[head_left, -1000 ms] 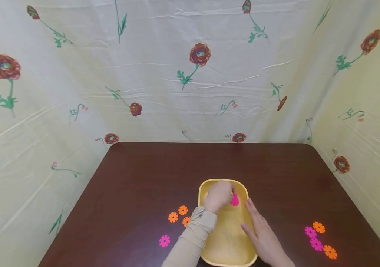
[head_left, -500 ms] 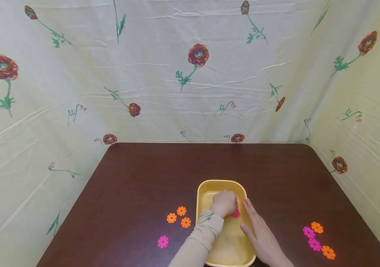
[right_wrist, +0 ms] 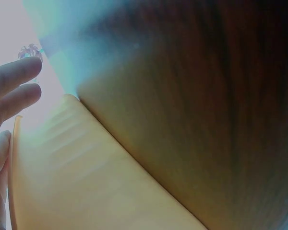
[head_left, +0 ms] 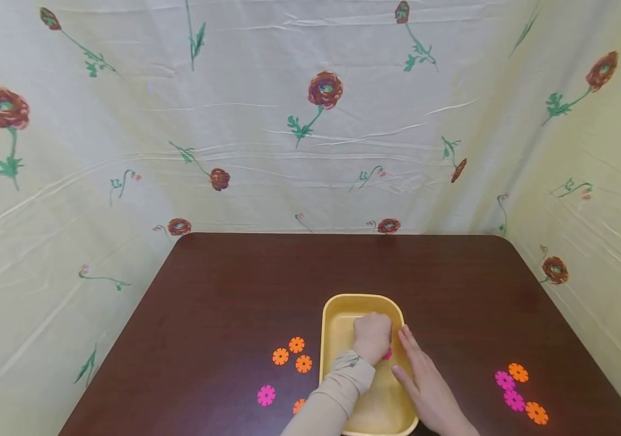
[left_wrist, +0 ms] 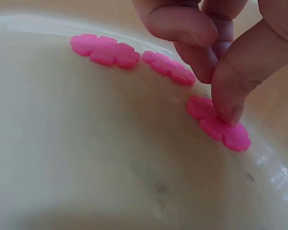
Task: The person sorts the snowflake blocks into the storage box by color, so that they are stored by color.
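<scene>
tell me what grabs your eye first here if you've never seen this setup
The yellow tray at the near middle of the dark brown table stands out first, with both hands at it. The left hand reaches inside and touches a pink flower disc, while the right hand rests flat along the tray's right rim. Orange discs and pink discs lie scattered either side.

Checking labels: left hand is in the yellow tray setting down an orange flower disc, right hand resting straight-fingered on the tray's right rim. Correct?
Not quite: the flower disc under the left hand is pink, not orange, as the left wrist view shows. The orange discs lie on the table, outside the yellow tray. The rest holds: the right hand rests straight-fingered on the tray's right rim.
</scene>
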The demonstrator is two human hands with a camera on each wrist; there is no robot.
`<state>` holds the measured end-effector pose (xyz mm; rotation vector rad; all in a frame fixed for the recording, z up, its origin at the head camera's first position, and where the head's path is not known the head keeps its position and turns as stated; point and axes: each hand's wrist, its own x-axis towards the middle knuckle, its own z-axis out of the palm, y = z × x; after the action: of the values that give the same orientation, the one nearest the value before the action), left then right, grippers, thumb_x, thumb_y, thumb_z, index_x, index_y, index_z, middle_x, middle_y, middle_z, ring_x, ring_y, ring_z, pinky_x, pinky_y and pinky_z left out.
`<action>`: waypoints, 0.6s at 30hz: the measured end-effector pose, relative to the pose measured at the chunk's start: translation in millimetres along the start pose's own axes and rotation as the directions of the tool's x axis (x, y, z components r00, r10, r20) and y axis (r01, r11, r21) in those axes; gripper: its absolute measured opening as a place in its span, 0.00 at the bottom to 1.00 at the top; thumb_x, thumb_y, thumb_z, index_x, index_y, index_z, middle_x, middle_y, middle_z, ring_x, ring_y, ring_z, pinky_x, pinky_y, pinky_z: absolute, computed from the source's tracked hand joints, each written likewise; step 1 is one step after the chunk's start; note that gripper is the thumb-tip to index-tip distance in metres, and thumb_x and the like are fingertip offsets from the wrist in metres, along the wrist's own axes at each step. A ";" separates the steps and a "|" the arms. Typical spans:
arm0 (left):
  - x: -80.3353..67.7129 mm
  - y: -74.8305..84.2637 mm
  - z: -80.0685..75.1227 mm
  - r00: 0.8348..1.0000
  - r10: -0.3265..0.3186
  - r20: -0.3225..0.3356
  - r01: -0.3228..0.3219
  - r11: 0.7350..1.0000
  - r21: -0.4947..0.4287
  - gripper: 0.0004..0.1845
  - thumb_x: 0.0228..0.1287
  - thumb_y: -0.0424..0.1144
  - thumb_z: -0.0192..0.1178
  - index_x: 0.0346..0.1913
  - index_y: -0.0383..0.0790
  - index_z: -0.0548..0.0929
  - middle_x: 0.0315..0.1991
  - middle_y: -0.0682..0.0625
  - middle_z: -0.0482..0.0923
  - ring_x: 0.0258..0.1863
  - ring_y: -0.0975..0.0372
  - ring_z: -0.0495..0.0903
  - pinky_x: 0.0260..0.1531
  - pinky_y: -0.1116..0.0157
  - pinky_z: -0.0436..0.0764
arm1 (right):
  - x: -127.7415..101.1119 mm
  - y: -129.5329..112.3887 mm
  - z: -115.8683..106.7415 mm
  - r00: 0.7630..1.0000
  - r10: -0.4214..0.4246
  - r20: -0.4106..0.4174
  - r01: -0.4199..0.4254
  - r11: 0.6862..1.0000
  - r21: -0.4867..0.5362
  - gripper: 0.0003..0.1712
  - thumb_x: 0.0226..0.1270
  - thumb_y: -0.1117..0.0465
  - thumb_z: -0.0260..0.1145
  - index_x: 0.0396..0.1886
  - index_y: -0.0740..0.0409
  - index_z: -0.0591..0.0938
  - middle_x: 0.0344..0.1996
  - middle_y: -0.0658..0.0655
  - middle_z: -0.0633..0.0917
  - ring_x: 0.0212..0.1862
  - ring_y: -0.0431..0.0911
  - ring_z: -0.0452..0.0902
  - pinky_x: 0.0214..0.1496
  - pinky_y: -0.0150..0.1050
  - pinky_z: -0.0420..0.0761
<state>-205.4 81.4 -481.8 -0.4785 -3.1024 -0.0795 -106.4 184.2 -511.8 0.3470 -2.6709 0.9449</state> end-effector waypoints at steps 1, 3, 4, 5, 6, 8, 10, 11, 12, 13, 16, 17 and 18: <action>0.2 1.0 0.8 1.000 -0.003 0.003 0.003 1.000 0.004 0.10 0.36 0.40 0.71 0.14 0.51 0.78 0.21 0.56 0.79 0.22 0.63 0.77 0.15 0.65 0.70 | -0.1 0.1 -0.2 1.000 -0.001 -0.001 0.001 1.000 0.001 0.34 0.63 0.59 0.60 0.68 0.59 0.60 0.69 0.57 0.59 0.64 0.57 0.60 0.57 0.55 0.60; 0.0 2.6 1.0 1.000 -0.011 0.006 0.011 1.000 0.007 0.10 0.36 0.40 0.72 0.15 0.51 0.78 0.21 0.56 0.79 0.21 0.64 0.77 0.14 0.65 0.70 | -0.2 0.5 -0.7 1.000 0.004 0.004 -0.004 1.000 0.001 0.34 0.64 0.59 0.59 0.68 0.59 0.60 0.69 0.57 0.58 0.65 0.56 0.60 0.58 0.54 0.59; -0.6 2.9 0.4 1.000 -0.015 0.012 0.015 1.000 0.006 0.10 0.36 0.40 0.72 0.15 0.51 0.78 0.21 0.57 0.79 0.21 0.64 0.77 0.14 0.65 0.70 | -0.4 0.6 -0.4 1.000 0.008 0.007 -0.008 1.000 0.000 0.34 0.64 0.58 0.59 0.68 0.59 0.60 0.69 0.56 0.58 0.65 0.56 0.60 0.58 0.53 0.59; -1.3 3.2 -1.0 1.000 -0.015 0.010 0.015 1.000 0.003 0.10 0.36 0.40 0.71 0.14 0.51 0.78 0.21 0.57 0.79 0.21 0.64 0.77 0.14 0.65 0.70 | -0.5 0.7 -0.2 1.000 0.013 0.009 -0.012 1.000 -0.005 0.34 0.64 0.58 0.59 0.68 0.58 0.60 0.69 0.55 0.58 0.65 0.55 0.60 0.58 0.53 0.59; -2.1 3.3 -2.5 1.000 -0.012 0.003 0.012 1.000 0.000 0.10 0.36 0.40 0.71 0.14 0.52 0.77 0.21 0.57 0.79 0.21 0.64 0.77 0.14 0.65 0.70 | -0.6 0.9 0.1 1.000 0.010 0.007 -0.010 1.000 -0.005 0.34 0.64 0.58 0.59 0.68 0.59 0.60 0.69 0.56 0.58 0.65 0.56 0.60 0.58 0.53 0.59; -4.2 3.3 -8.0 1.000 0.000 -0.017 0.000 1.000 -0.001 0.11 0.37 0.40 0.71 0.13 0.53 0.77 0.21 0.57 0.79 0.20 0.64 0.76 0.13 0.66 0.69 | -0.6 1.2 0.6 1.000 0.005 0.001 -0.005 1.000 -0.003 0.34 0.64 0.59 0.60 0.68 0.59 0.60 0.69 0.56 0.58 0.65 0.56 0.60 0.58 0.54 0.60; -6.9 2.0 -15.6 0.999 0.011 -0.041 -0.011 1.000 -0.013 0.11 0.35 0.40 0.72 0.13 0.55 0.77 0.21 0.57 0.79 0.19 0.64 0.76 0.12 0.66 0.68 | -0.7 1.5 0.7 1.000 0.005 0.003 -0.005 1.000 0.003 0.34 0.64 0.59 0.60 0.68 0.58 0.60 0.69 0.56 0.58 0.65 0.56 0.60 0.58 0.55 0.60; -8.2 0.9 -20.0 0.998 0.016 -0.064 -0.018 1.000 -0.018 0.11 0.35 0.40 0.72 0.13 0.55 0.78 0.21 0.58 0.80 0.19 0.65 0.76 0.12 0.66 0.68 | -0.7 1.5 0.6 1.000 0.006 0.007 -0.006 1.000 0.007 0.34 0.64 0.59 0.60 0.68 0.58 0.60 0.69 0.56 0.58 0.65 0.56 0.60 0.58 0.56 0.60; -9.7 -0.7 -24.6 0.996 0.019 -0.084 -0.021 1.000 -0.023 0.11 0.36 0.40 0.72 0.13 0.56 0.78 0.21 0.58 0.80 0.19 0.65 0.76 0.12 0.67 0.67 | -0.7 1.7 0.5 1.000 0.006 0.011 -0.006 1.000 0.015 0.34 0.64 0.59 0.60 0.68 0.58 0.60 0.69 0.56 0.58 0.65 0.57 0.60 0.58 0.57 0.60; -11.2 -2.5 -29.5 0.995 0.021 -0.098 -0.024 0.999 -0.031 0.10 0.36 0.41 0.72 0.15 0.57 0.79 0.21 0.59 0.80 0.19 0.65 0.76 0.12 0.67 0.67 | -0.8 1.6 0.2 1.000 0.012 0.018 -0.012 1.000 0.021 0.34 0.64 0.58 0.59 0.68 0.57 0.59 0.69 0.55 0.57 0.65 0.57 0.59 0.58 0.57 0.60; -15.4 -9.7 -44.2 0.988 0.012 -0.152 -0.026 0.996 -0.088 0.07 0.40 0.44 0.71 0.19 0.57 0.82 0.21 0.60 0.80 0.19 0.65 0.77 0.13 0.68 0.67 | -0.7 1.3 -0.5 0.999 0.023 0.026 -0.023 0.999 0.032 0.34 0.65 0.58 0.59 0.69 0.57 0.59 0.70 0.55 0.57 0.64 0.59 0.60 0.58 0.59 0.61; -16.7 -12.8 -48.9 0.985 0.005 -0.171 -0.025 0.993 -0.113 0.06 0.41 0.45 0.71 0.21 0.56 0.82 0.21 0.60 0.80 0.20 0.65 0.77 0.13 0.69 0.67 | -0.5 1.0 -0.6 0.999 0.022 0.024 -0.023 0.999 0.036 0.34 0.65 0.58 0.59 0.68 0.57 0.59 0.69 0.56 0.57 0.64 0.59 0.60 0.57 0.59 0.61; -18.2 -16.5 -53.3 0.982 -0.003 -0.186 -0.023 0.990 -0.138 0.06 0.42 0.46 0.71 0.23 0.55 0.82 0.22 0.60 0.80 0.20 0.65 0.77 0.14 0.69 0.67 | -0.3 0.8 -0.5 0.999 0.024 0.024 -0.025 0.999 0.041 0.34 0.65 0.58 0.59 0.68 0.58 0.59 0.69 0.56 0.57 0.64 0.60 0.60 0.57 0.59 0.61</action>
<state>-193.4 57.5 -429.5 -0.4595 -2.9226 -0.3241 -106.3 185.2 -512.0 0.3372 -2.6855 1.0100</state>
